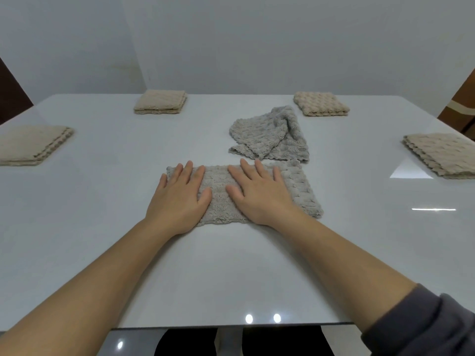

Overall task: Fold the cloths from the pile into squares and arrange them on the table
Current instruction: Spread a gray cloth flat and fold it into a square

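Observation:
A grey textured cloth (pixel 303 191), folded into a wide rectangle, lies flat on the glossy white table (pixel 231 265) in front of me. My left hand (pixel 180 199) presses flat on its left part with straight fingers. My right hand (pixel 259 194) presses flat on its middle, fingers spread. Just behind it a second grey cloth (pixel 272 134) lies crumpled and unfolded. Folded beige squares sit around the table: far left (pixel 160 102), near left (pixel 30 145), far right (pixel 321 104) and near right (pixel 442 154).
The table's front edge (pixel 231 326) runs close to my body. A grey wall stands behind the far edge. Dark brown furniture (pixel 462 98) shows at the right margin and more (pixel 10 93) at the left.

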